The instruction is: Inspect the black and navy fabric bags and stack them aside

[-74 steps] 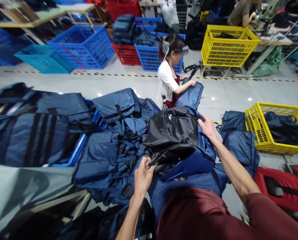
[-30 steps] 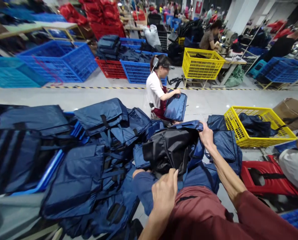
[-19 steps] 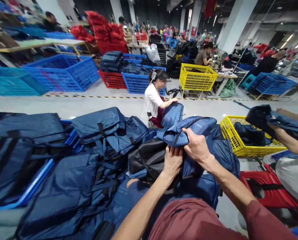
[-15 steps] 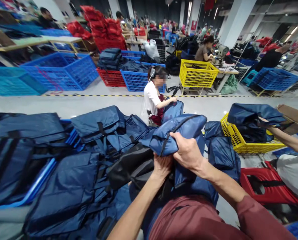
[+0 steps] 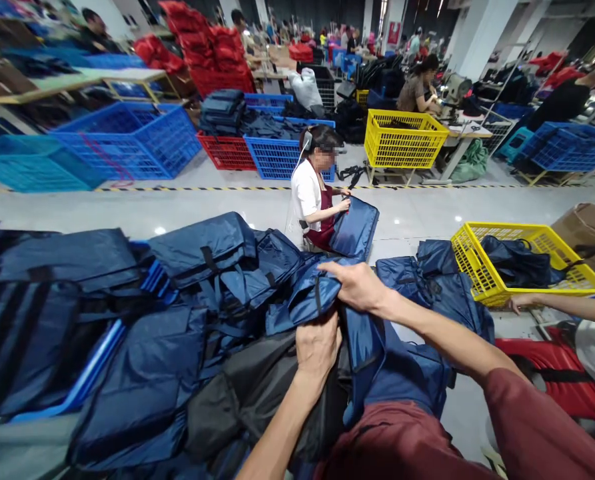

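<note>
My left hand (image 5: pixel 318 345) is closed on the edge of a navy blue bag (image 5: pixel 367 347) that hangs over my lap. My right hand (image 5: pixel 358 285) grips the same bag's upper edge, fingers curled over the fabric. The bag's black lining (image 5: pixel 257 390) spills out to the left below my left hand. A heap of navy blue bags (image 5: pixel 212 267) lies just beyond both hands.
A seated person (image 5: pixel 313 197) handles another blue bag across the heap. A yellow crate (image 5: pixel 522 283) with bags stands at right, and another person's arm (image 5: pixel 552 305) reaches near it. More navy bags (image 5: pixel 52 293) pile at left. Blue, red and yellow crates line the far aisle.
My hands came together on the blue bag and pulled its outer fabric left and down, and the black lining now hangs lower left. The person at right dropped a bag into the yellow crate.
</note>
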Motion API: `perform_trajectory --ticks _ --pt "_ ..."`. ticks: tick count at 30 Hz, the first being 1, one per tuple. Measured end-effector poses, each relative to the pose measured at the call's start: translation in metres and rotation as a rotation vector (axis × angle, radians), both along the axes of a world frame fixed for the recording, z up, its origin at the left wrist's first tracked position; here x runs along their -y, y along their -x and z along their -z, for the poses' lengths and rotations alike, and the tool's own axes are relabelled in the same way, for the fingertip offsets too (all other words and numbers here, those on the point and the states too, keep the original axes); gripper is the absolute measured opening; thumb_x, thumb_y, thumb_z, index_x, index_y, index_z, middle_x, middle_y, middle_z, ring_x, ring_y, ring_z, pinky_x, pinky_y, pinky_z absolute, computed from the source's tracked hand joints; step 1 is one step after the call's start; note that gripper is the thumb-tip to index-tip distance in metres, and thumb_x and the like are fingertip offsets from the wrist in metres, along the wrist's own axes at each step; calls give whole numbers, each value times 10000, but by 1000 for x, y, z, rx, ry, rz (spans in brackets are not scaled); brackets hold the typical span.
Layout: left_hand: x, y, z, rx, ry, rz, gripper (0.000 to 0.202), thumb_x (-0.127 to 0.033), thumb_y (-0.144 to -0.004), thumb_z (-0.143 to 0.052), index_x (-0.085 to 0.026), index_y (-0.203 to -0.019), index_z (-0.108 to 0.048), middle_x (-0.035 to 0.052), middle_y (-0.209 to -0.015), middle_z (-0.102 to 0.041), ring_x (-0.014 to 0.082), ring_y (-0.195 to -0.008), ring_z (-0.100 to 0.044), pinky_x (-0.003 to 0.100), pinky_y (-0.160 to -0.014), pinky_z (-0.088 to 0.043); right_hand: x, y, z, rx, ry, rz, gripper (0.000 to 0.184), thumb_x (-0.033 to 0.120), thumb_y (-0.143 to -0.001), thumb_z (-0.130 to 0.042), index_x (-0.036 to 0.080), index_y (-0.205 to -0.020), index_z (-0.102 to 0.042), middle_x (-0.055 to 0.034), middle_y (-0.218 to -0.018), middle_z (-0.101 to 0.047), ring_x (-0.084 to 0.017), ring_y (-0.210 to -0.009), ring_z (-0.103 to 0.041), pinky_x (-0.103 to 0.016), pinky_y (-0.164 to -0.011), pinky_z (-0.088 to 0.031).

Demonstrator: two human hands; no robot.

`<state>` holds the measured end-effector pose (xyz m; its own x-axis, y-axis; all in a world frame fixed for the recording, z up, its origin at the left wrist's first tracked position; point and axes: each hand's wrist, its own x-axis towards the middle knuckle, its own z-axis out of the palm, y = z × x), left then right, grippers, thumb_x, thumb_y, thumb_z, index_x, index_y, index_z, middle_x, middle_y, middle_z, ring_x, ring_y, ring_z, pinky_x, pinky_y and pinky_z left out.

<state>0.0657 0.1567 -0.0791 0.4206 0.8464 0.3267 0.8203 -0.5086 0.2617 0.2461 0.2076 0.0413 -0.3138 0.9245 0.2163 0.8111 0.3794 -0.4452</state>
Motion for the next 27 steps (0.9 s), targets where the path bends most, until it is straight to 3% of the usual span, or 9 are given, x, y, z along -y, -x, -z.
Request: perform_trajectory --ticks 3,6,11,14,17,20,23,27 --pt "-4 -7 -28 -143 -86 6 241 -198 -939 -673 -199 -1165 -755 92 -885 -735 303 -853 -676 438 -835 -475 -35 -35 12 -20 7 -4 386 124 -990 -608 227 -1332 -752 -69 -1114 -855 -185 -955 -799 -229 -805 -482" --pt "-4 -11 -39 -139 -134 10 112 -170 -903 -711 -203 -1009 -709 66 -870 -701 276 -810 -633 419 -809 -446 -59 -64 30 107 69 6 250 108 -980 -588 199 -1106 -783 -72 -972 -830 -173 -818 -738 -251 -698 -379" --pt "-15 -13 -32 6 -177 100 88 -149 -938 -688 -200 -1009 -680 40 -826 -672 249 -765 -591 394 -775 -421 -92 -80 52 310 237 13 273 100 -980 -530 215 -1100 -748 -73 -863 -775 -181 -735 -669 -308 -654 -269" --pt "-27 -17 -27 86 -243 87 58 -214 -1029 -637 -193 -993 -678 23 -753 -637 235 -705 -565 384 -743 -417 -118 -75 59 357 286 -93 272 104 -983 -531 234 -1089 -746 -82 -889 -779 -201 -809 -699 -322 -671 -273" --pt "-38 -23 -27 105 -236 47 241 -216 -1041 -632 -235 -803 -594 -5 -654 -552 214 -636 -534 374 -711 -405 -148 -71 69 375 337 -224 261 111 -964 -565 248 -1075 -758 -71 -924 -787 -202 -847 -710 -314 -688 -300" --pt "-47 -27 -29 113 -203 27 298 -241 -1033 -646 -253 -751 -549 -16 -637 -544 202 -613 -542 366 -698 -414 -173 -69 81 358 362 -318 214 164 -991 -582 258 -1042 -767 -57 -942 -791 -199 -859 -714 -312 -690 -306" --pt "-49 -27 -30 106 -210 7 296 -256 -1031 -643 -257 -751 -546 -20 -632 -547 198 -604 -551 364 -691 -427 -173 -67 82 327 350 -298 174 182 -1009 -591 251 -1010 -751 -48 -915 -780 -199 -845 -706 -319 -672 -288" --pt "-40 -25 -28 86 -239 21 258 -223 -1021 -627 -248 -770 -572 -16 -641 -564 201 -618 -583 369 -701 -451 -117 -55 58 255 267 -11 248 115 -987 -562 232 -1149 -710 -48 -980 -770 -212 -865 -674 -308 -701 -354"
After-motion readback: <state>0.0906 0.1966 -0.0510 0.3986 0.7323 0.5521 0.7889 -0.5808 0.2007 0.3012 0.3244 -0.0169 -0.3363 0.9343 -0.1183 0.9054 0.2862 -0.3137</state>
